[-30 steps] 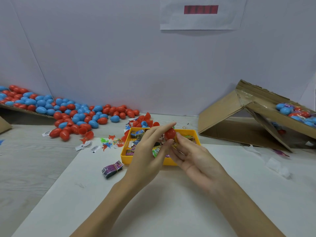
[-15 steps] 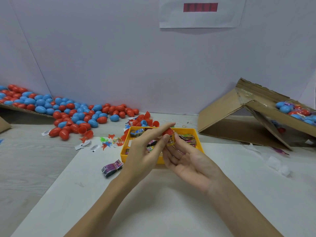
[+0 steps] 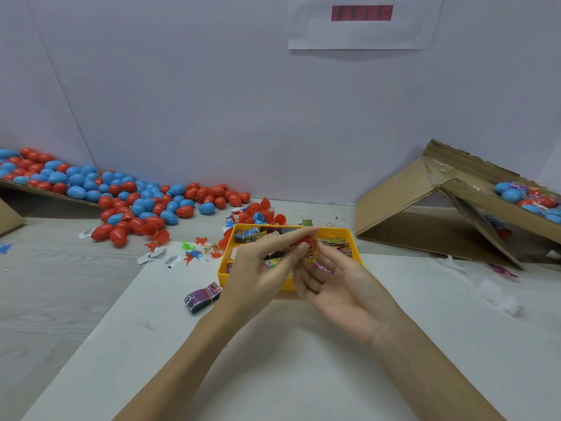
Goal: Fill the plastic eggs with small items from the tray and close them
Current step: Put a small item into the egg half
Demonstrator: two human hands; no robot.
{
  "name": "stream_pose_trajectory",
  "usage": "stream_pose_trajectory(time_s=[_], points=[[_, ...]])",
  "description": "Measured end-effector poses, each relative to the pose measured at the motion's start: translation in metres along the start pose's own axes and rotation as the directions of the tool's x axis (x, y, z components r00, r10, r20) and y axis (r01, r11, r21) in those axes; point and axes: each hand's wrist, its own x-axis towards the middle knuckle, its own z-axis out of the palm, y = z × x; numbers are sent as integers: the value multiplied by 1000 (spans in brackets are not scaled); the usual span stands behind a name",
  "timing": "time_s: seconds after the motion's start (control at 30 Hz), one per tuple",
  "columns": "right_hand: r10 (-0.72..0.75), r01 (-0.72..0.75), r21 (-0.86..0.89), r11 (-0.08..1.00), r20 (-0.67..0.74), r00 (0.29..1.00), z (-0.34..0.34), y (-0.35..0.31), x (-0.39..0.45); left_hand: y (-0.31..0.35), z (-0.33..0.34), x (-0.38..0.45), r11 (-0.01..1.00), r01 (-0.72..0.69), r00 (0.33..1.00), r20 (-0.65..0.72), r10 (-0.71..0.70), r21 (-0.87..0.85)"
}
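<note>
Over the yellow tray (image 3: 224, 266), my left hand (image 3: 261, 268) pinches a red egg half (image 3: 307, 240) between thumb and forefinger. My right hand (image 3: 343, 288) lies palm up just below it. Its curled fingers hold a small yellow packet (image 3: 309, 255) against the egg half's underside, and a pink strip (image 3: 322, 268) lies across them. The tray holds several small printed packets (image 3: 250, 234). I cannot tell whether the packet is partly inside the egg half.
A big heap of red and blue eggs (image 3: 136, 202) spreads along the back left. Loose egg halves (image 3: 264, 211) lie behind the tray. A bundle of packets (image 3: 202, 296) sits left of it. A tilted cardboard box (image 3: 425, 202) at right holds eggs (image 3: 513, 194).
Both hands have stayed together over the tray and dropped slightly. The yellow packet now shows under the red egg half, where only the red piece showed before.
</note>
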Motion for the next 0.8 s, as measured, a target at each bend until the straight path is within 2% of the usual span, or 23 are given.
stream_pose_trajectory(time_s=[0.13, 0.3, 0.47, 0.8], points=[[-10, 10, -17, 1000, 19, 1000, 1, -1, -1, 3, 6, -1, 1000, 14, 999, -45, -14, 12], [6, -6, -2, 1000, 51, 999, 3, 1, -2, 4, 6, -2, 998, 30, 998, -54, -34, -63], [11, -11, 19, 1000, -3, 1000, 3, 3, 0, 2, 7, -2, 996, 42, 997, -62, -47, -83], [41, -41, 33, 999, -14, 999, 0, 2, 3, 1, 9, -3, 995, 22, 995, -94, -31, -101]])
